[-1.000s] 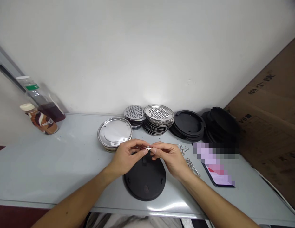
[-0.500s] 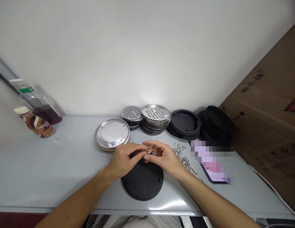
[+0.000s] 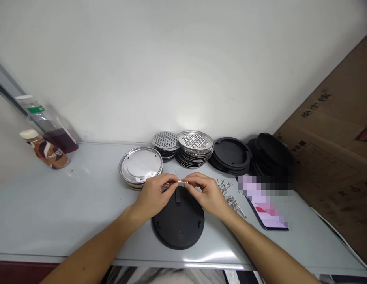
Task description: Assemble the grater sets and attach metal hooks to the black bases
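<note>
My left hand [image 3: 155, 195] and my right hand [image 3: 209, 194] meet above the far edge of a round black plastic disc [image 3: 179, 225]. Fingertips of both hands pinch a small, thin metal wire piece [image 3: 182, 182], which spans the gap between them; its ends are hidden by the fingers. The disc lies flat on the table, with a raised strip near its far edge and small pegs near its rim. Right of my right hand lies a loose pile of looped metal wire pieces [image 3: 231, 201].
Behind my left hand stands a stack of shiny metal discs [image 3: 140, 163]. Farther back are stacks of perforated grater discs [image 3: 195, 142] and black rings [image 3: 232, 154]. A phone [image 3: 269, 219] lies at right by a cardboard box [image 3: 328, 157]. Bottles [image 3: 50, 152] stand at left.
My hands have risen slightly away from the disc, uncovering its raised strip. The wire piece now shows stretched between my fingertips. The view has shifted a little.
</note>
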`<move>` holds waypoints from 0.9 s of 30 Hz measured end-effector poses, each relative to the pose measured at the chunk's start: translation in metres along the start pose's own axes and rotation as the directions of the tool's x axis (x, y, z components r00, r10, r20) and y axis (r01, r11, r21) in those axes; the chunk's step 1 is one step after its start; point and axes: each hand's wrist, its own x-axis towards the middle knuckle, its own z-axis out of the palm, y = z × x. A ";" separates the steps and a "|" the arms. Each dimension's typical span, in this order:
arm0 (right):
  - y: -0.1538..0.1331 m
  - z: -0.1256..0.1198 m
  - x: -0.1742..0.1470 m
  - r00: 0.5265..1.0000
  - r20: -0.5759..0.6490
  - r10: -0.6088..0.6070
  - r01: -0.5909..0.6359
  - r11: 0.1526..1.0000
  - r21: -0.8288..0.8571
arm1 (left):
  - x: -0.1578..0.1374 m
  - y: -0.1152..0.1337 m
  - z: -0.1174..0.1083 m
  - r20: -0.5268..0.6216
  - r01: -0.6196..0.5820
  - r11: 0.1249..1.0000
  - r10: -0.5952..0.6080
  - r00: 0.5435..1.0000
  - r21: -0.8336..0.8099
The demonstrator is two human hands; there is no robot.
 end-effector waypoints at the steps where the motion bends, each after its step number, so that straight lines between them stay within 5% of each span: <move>1: 0.001 0.000 0.000 1.000 0.017 -0.013 0.014 1.000 -0.025 | 0.000 -0.002 0.001 0.002 0.004 1.000 -0.004 1.000 0.020; 27: 0.022 0.014 -0.002 0.990 0.027 -0.135 0.138 0.966 -0.220 | -0.003 -0.022 0.010 0.087 -0.085 0.939 0.059 0.994 0.333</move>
